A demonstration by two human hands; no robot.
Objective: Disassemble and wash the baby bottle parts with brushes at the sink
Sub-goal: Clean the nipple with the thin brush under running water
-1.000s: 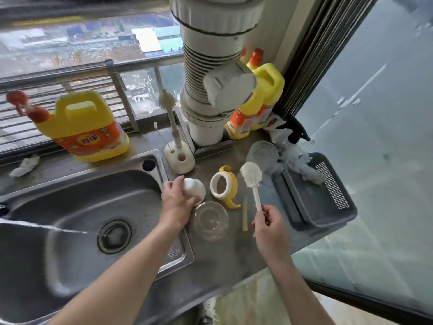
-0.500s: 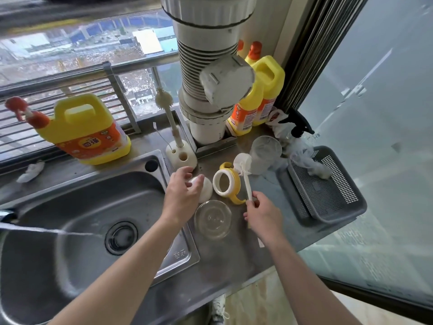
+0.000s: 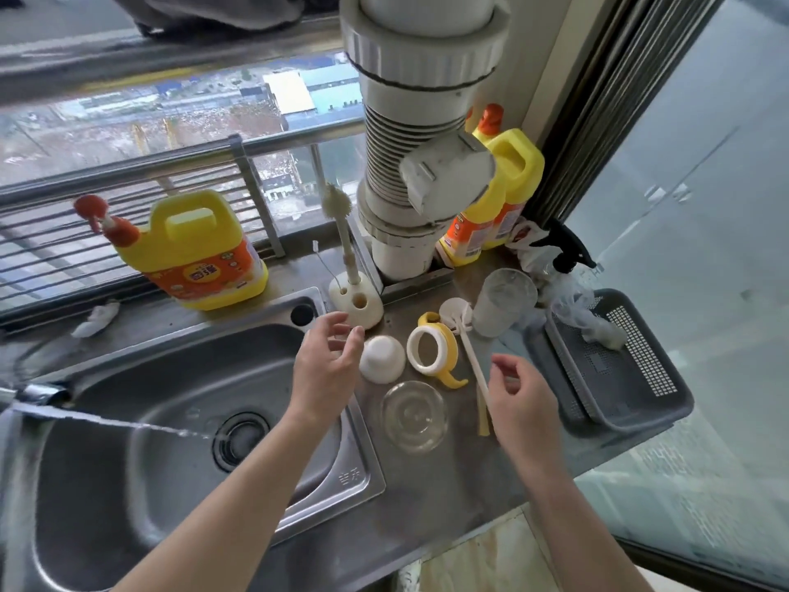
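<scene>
Shows baby bottle parts spread on the steel counter (image 3: 448,484) right of the sink (image 3: 128,484), likely kept within reach for washing: white cap (image 3: 382,360), yellow handle ring (image 3: 433,350), clear lid (image 3: 414,416), clear bottle (image 3: 504,301). Left hand (image 3: 331,365) beside the cap, fingers apart, empty. Right hand (image 3: 518,393) loosely curled, empty, just beside the brush (image 3: 469,356) lying against the bottle.

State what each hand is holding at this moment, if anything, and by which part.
Nothing is held. The left hand hovers open beside the white dome-shaped plastic cap; the right hand hangs open beside the white long-handled bottle brush.
</scene>
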